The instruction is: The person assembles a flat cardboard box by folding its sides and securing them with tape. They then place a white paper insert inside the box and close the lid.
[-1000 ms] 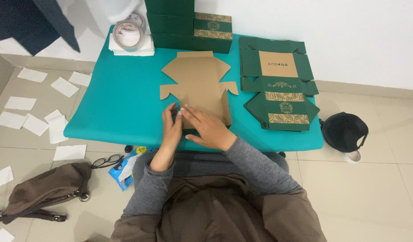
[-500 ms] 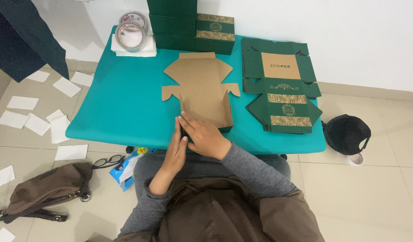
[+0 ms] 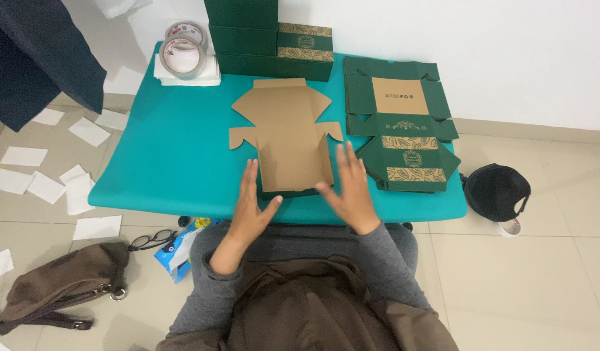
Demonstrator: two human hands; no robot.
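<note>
A flat, unfolded cardboard box blank (image 3: 287, 133) lies brown side up in the middle of the teal table (image 3: 176, 162). My left hand (image 3: 251, 208) is spread at the blank's near left corner, thumb at its front edge. On the near right side my right hand (image 3: 348, 188) is spread with fingers apart, by the raised side flap. Neither hand holds anything.
A stack of flat green box blanks (image 3: 400, 127) lies right of the brown one. Folded green boxes (image 3: 270, 36) stand at the back, with tape rolls (image 3: 183, 52) on white paper at back left. On the floor: paper slips, a brown bag (image 3: 59, 286), glasses, a black cap (image 3: 495, 192).
Both hands were pressed together on the blank's near edge. They have since moved apart, one to each near corner, fingers spread.
</note>
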